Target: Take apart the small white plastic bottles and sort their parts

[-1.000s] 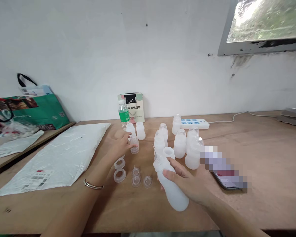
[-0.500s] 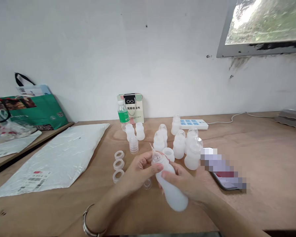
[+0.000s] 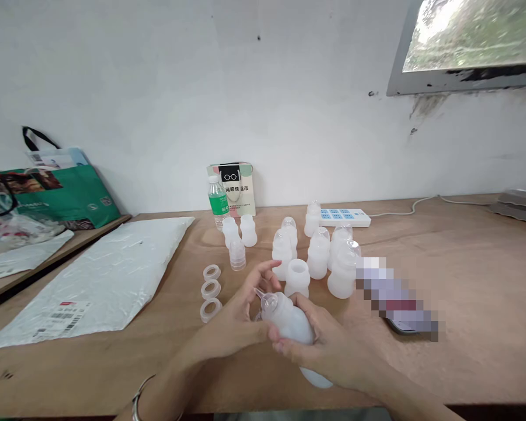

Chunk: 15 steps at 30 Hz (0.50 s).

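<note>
A milky white baby bottle (image 3: 293, 323) lies tilted in my right hand (image 3: 328, 345), whose fingers wrap round its middle. Its clear teat (image 3: 268, 299), with a long thin tip, points up and left. My left hand (image 3: 245, 316) is beside the neck, thumb against the bottle and other fingers loosely spread around the teat. Just behind stands a bottle without a top (image 3: 297, 279). Left of my hands, clear collar rings (image 3: 210, 289) form a row on the wooden table (image 3: 114, 374). Stacked clear domed caps (image 3: 237, 255) stand behind them.
Several capped bottles (image 3: 319, 254) stand behind my right hand, near a blurred phone (image 3: 403, 327) and a power strip (image 3: 346, 218). Two topless bottles (image 3: 248, 231), a water bottle (image 3: 219, 204) and a paper bag (image 3: 245, 199) are at the back. A white mailer (image 3: 100, 280) lies left.
The bottle in my right hand has moved down slightly and tilted flatter. My left fingers have loosened from its neck and spread. The topless bottle behind is now less covered.
</note>
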Available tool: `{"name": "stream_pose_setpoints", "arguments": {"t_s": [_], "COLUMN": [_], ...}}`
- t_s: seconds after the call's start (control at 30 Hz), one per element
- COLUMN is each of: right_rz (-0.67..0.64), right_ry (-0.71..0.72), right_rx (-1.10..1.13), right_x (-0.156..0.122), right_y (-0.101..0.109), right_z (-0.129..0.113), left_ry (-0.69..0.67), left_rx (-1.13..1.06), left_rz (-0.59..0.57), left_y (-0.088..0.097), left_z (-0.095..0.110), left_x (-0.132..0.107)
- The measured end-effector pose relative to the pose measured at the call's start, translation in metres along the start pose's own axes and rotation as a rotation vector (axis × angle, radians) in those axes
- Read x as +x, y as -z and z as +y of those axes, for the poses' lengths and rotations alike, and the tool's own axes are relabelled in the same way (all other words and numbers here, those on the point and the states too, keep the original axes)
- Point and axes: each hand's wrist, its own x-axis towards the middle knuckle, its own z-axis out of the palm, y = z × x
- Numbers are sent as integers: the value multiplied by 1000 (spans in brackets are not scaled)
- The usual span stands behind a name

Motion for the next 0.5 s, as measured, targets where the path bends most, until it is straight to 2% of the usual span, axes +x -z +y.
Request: {"name": "stream_pose_setpoints", "arguments": {"t_s": [0.07, 0.1, 0.13, 0.2, 0.27, 0.33, 0.4, 0.5], "right_rz": [-27, -28, -14, 94, 266, 411, 503, 614], "right_ry": [49, 64, 79, 122, 197, 281, 295, 221], "right_rx": [19, 0, -52, -246, -466, -561, -469, -270], "right_x": [0, 0, -1, -3, -7, -12, -16, -17], "right_y": [0, 1, 1, 1, 2, 4, 8, 20], "right_z": [-1, -2, -2, 1, 8, 19, 34, 56], "left_ry": [14, 17, 21, 44, 88, 124, 132, 142], "left_rx": [-39, -29, -5, 20, -20, -66, -56, -17], "left_rz": [-162, -194, -173, 0, 259, 457, 523, 507], "left_y": [0, 0, -1, -3, -3, 0, 4, 8], "left_z": [3, 6, 8, 11, 9, 4, -1, -5], "left_x": [-1, -1, -1, 1, 2, 2, 1, -2]}}
